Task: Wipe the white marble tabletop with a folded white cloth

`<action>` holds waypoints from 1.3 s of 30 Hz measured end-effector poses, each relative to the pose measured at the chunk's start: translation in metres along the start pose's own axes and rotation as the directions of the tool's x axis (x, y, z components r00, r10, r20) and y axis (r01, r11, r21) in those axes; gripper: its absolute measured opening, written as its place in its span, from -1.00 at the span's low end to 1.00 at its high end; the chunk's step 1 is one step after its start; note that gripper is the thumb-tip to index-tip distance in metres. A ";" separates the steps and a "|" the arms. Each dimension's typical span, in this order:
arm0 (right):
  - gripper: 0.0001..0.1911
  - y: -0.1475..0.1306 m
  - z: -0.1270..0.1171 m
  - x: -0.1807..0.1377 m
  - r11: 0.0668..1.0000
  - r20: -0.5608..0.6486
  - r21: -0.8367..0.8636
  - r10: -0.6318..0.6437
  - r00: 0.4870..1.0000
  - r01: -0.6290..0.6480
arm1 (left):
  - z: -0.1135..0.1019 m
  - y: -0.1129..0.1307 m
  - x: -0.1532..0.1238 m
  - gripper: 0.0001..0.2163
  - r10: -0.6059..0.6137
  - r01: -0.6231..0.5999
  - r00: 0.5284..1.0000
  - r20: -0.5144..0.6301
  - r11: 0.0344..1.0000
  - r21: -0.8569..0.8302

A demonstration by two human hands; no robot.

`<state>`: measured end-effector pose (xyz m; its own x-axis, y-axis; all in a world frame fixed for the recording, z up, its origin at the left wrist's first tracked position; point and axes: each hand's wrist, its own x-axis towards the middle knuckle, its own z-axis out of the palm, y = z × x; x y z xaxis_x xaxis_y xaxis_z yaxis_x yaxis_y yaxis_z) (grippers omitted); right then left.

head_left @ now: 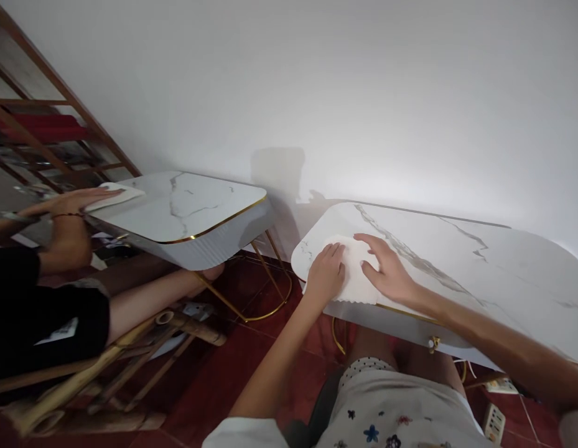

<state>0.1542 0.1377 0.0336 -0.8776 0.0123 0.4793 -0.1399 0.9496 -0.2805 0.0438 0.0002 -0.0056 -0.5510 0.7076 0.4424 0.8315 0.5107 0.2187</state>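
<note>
Your left hand [326, 270] lies flat on the white cloth [356, 285], grip opened out. Your right hand [386, 269] has its grip spread over the cloth's right side; contact unclear. Cloth sits at the left end of the table [503, 280]; the long right stretch lies outside it. Portion finished: cannot tell. Farther left, another person's hand [86, 199] rests on a second cloth [123, 195].

Cloth [356, 285], near the left front corner of the desk [508, 280]: partly hidden beneath left hand [326, 272] and right hand [386, 267]. Desk's right end and co-worker [81, 308]: cut off.
</note>
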 end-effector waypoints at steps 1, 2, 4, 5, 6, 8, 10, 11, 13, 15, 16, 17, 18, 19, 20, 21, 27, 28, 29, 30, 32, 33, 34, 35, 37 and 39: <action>-0.56 -0.003 0.010 0.004 0.998 0.035 0.021 0.063 0.997 -0.064 | 0.003 -0.006 0.000 -0.57 0.000 0.000 1.000 0.010 1.000 -0.020; -0.54 -0.006 0.020 0.010 0.992 0.083 0.033 0.120 0.989 -0.123 | 0.006 -0.014 0.000 -0.56 -0.003 0.004 1.000 0.019 0.999 -0.039; -0.57 -0.013 0.043 0.025 0.984 0.188 0.014 0.170 0.967 -0.176 | 0.010 -0.035 0.001 -0.56 -0.025 0.025 1.000 0.004 0.997 -0.070; -0.61 -0.017 0.054 0.032 0.989 0.170 -0.012 0.148 0.974 -0.148 | 0.011 -0.048 0.001 -0.56 -0.027 0.027 1.000 -0.006 0.996 -0.082; -0.64 -0.023 0.064 0.040 0.990 0.138 -0.047 0.136 0.981 -0.131 | 0.011 -0.061 0.002 -0.56 -0.023 0.022 1.000 -0.013 0.995 -0.098; -0.68 -0.036 0.080 0.057 0.981 0.104 -0.098 0.175 0.979 -0.165 | 0.009 -0.088 0.004 -0.56 0.010 -0.011 1.000 -0.008 0.991 -0.137; -0.70 -0.048 0.092 0.073 0.962 0.100 -0.105 0.262 0.960 -0.252 | 0.006 -0.111 0.009 -0.55 0.034 -0.034 0.999 -0.003 0.985 -0.168; -0.69 -0.053 0.097 0.082 0.957 0.103 -0.105 0.283 0.954 -0.272 | 0.006 -0.120 0.012 -0.55 0.041 -0.041 0.999 -0.003 0.984 -0.173; -0.68 -0.057 0.105 0.099 0.942 0.103 -0.127 0.323 0.941 -0.310 | 0.006 -0.135 0.022 -0.57 0.057 -0.057 0.998 -0.007 0.983 -0.175; -0.67 -0.053 0.112 0.115 0.932 0.089 -0.146 0.348 0.933 -0.333 | 0.010 -0.145 0.035 -0.59 0.064 -0.065 0.998 -0.010 0.984 -0.166; -0.67 -0.048 0.116 0.122 0.929 0.075 -0.149 0.353 0.933 -0.340 | 0.013 -0.149 0.043 -0.59 0.063 -0.064 0.998 -0.010 0.985 -0.159; -0.68 -0.042 0.120 0.129 0.927 0.058 -0.148 0.355 0.933 -0.344 | 0.016 -0.153 0.052 -0.59 0.058 -0.059 0.998 -0.008 0.987 -0.151; -0.69 -0.034 0.123 0.136 0.926 0.041 -0.145 0.358 0.933 -0.349 | 0.020 -0.156 0.062 -0.59 0.051 -0.051 0.999 -0.004 0.988 -0.144; -0.70 -0.026 0.127 0.143 0.922 0.026 -0.143 0.366 0.930 -0.359 | 0.025 -0.160 0.072 -0.59 0.042 -0.042 0.999 0.000 0.989 -0.139; -0.71 -0.017 0.130 0.150 0.918 0.014 -0.143 0.376 0.927 -0.370 | 0.030 -0.163 0.083 -0.58 0.034 -0.033 0.999 0.002 0.990 -0.136; -0.71 -0.008 0.133 0.156 0.913 0.004 -0.147 0.384 0.923 -0.379 | 0.035 -0.166 0.093 -0.58 0.027 -0.026 1.000 0.004 0.991 -0.132; -0.71 0.043 0.142 0.191 0.918 -0.044 -0.183 0.350 0.936 -0.352 | 0.067 -0.179 0.154 -0.56 0.051 -0.049 0.999 0.017 0.992 -0.115; -0.71 0.052 0.143 0.197 0.920 -0.043 -0.182 0.344 0.938 -0.346 | 0.072 -0.181 0.164 -0.57 0.049 -0.047 0.999 0.019 0.992 -0.115; -0.71 0.060 0.143 0.202 0.922 -0.042 -0.181 0.340 0.939 -0.342 | 0.077 -0.182 0.173 -0.57 0.045 -0.042 0.999 0.020 0.993 -0.114; -0.72 0.069 0.144 0.207 0.923 -0.042 -0.181 0.339 0.940 -0.340 | 0.082 -0.183 0.182 -0.58 0.041 -0.038 0.999 0.020 0.993 -0.116; -0.72 0.086 0.145 0.216 0.922 -0.041 -0.185 0.337 0.940 -0.339 | 0.090 -0.184 0.198 -0.59 0.031 -0.030 0.999 0.013 0.992 -0.119; -0.72 0.095 0.145 0.221 0.922 -0.040 -0.188 0.337 0.941 -0.339 | 0.094 -0.184 0.206 -0.60 0.027 -0.026 1.000 0.009 0.993 -0.118; -0.72 0.103 0.146 0.225 0.921 -0.039 -0.192 0.338 0.940 -0.339 | 0.098 -0.183 0.214 -0.61 0.025 -0.024 1.000 0.006 0.993 -0.114; -0.71 0.110 0.146 0.230 0.920 -0.038 -0.196 0.338 0.940 -0.338 | 0.101 -0.183 0.221 -0.62 0.023 -0.023 1.000 0.003 0.994 -0.108; -0.70 0.124 0.147 0.238 0.916 -0.034 -0.208 0.344 0.938 -0.343 | 0.106 -0.180 0.234 -0.65 0.028 -0.028 1.000 0.003 0.996 -0.090; -0.69 0.136 0.147 0.244 0.911 -0.021 -0.219 0.353 0.935 -0.349 | 0.110 -0.177 0.245 -0.68 0.036 -0.035 0.999 0.009 0.997 -0.073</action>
<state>-0.1460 0.2237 -0.0103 -0.8606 0.3534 0.3668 0.2794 0.9296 -0.2403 -0.2461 0.1368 -0.0317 -0.5213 0.7297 0.4425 0.8534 0.4484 0.2658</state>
